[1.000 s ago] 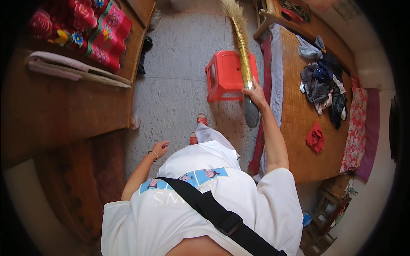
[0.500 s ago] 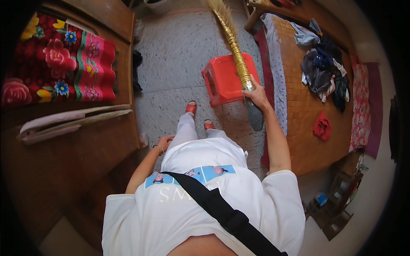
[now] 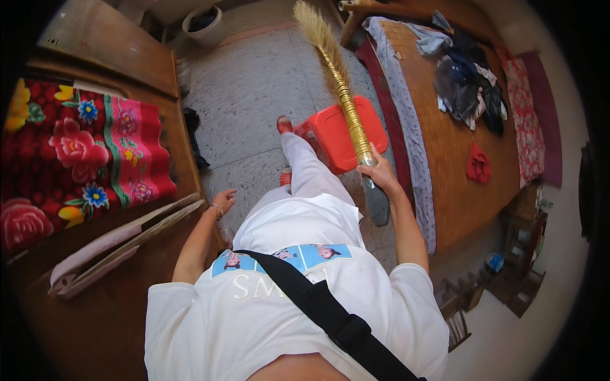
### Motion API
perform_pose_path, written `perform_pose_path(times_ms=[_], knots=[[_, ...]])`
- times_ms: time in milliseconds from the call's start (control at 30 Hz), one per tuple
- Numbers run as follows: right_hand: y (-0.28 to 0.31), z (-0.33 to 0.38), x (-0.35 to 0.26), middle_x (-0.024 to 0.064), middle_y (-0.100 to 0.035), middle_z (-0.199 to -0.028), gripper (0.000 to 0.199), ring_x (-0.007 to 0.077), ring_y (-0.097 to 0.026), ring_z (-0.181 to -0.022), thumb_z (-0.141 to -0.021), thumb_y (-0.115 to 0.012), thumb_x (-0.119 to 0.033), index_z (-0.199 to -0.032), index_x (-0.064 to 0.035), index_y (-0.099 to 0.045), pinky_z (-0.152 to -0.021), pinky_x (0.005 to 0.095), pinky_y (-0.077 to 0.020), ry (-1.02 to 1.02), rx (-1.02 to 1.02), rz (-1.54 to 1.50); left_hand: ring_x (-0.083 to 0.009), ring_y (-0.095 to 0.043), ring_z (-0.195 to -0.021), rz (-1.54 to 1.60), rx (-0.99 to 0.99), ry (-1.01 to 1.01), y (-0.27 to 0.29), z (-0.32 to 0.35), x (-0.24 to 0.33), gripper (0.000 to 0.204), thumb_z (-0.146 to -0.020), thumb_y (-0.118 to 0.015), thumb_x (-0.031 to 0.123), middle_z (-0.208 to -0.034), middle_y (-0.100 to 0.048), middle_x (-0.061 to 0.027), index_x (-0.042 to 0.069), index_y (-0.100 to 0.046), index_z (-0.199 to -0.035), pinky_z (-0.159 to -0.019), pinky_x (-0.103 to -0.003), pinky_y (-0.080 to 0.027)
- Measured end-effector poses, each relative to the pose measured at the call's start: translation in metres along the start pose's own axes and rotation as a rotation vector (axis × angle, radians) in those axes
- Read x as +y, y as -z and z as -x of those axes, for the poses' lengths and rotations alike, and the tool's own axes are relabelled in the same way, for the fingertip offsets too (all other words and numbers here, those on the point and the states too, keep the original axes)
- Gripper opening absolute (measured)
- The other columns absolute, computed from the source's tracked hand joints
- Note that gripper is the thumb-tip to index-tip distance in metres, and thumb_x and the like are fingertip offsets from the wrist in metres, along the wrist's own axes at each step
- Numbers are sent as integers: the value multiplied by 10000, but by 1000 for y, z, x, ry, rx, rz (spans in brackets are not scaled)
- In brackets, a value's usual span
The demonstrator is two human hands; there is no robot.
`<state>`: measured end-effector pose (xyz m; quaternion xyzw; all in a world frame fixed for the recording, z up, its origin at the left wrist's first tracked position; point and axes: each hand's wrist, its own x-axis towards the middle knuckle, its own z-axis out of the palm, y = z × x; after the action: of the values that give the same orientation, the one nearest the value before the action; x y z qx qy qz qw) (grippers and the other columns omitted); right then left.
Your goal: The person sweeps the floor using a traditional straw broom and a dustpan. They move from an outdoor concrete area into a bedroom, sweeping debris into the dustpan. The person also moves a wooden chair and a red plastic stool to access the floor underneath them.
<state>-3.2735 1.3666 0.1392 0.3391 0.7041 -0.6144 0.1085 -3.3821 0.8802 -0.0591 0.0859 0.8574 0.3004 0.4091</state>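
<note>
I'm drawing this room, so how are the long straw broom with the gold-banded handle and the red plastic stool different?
The broom is long and thin, while the stool has a broad, squarish seat. The broom is held up in the person's right grip; the stool stands on the grey floor. The broom mixes straw, gold and dark grey, but the stool is red. Both are in front of the person.

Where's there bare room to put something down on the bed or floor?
On the bed mat, below the red cloth and left of the clothes pile. The floor is bare between the white bucket and the red sandals, too. It's crowded at that pile and around the red stool, partly hidden behind the broom in the right hand.
</note>
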Motion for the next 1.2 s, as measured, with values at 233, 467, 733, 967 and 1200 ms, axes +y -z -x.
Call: perform_pose_path(times_ms=[233,467,733,967,1200], knots=[[-17,53,6,52,-577,-849,873,94,-538,-669,-616,-683,-57,-1336,31,-196,-597,225,-447,-102,102,-80,-197,-588,-812,18,-136,-65,-1,-43,29,393,-750,-530,91,-936,-621,-108,129,-540,-1141,-732,-296,-474],[-35,94,23,83,-581,-905,859,125,-551,-733,-593,-660,-116,-1311,71,-228,-645,232,-449,-15,276,-4,-195,-585,-738,-148,-249,-98,-4,-62,18,390,-744,-534,74,-847,-628,-89,125,-549,-1130,-691,-296,-471],[-25,89,77,129,-588,-922,899,165,-573,-751,-561,-680,-131,-1321,45,-231,-654,262,-459,-205,326,16,-186,-583,-728,-234,-309,-132,-3,-76,39,400,-745,-533,81,-838,-630,-84,130,-545,-1141,-687,-293,-466],[-4,28,134,192,-585,-978,929,236,-592,-854,-549,-690,-160,-1336,1,-223,-714,292,-464,-385,393,183,-197,-594,-712,-268,-308,-124,-6,-84,59,389,-738,-530,91,-813,-634,-98,126,-556,-1124,-680,-303,-474],[-37,-67,187,148,-590,-953,952,204,-586,-800,-532,-710,-189,-1332,10,-233,-668,282,-472,-424,282,191,-226,-592,-672,-302,-284,-224,2,-78,63,338,-736,-526,115,-749,-625,-112,126,-583,-1069,-645,-311,-475]])
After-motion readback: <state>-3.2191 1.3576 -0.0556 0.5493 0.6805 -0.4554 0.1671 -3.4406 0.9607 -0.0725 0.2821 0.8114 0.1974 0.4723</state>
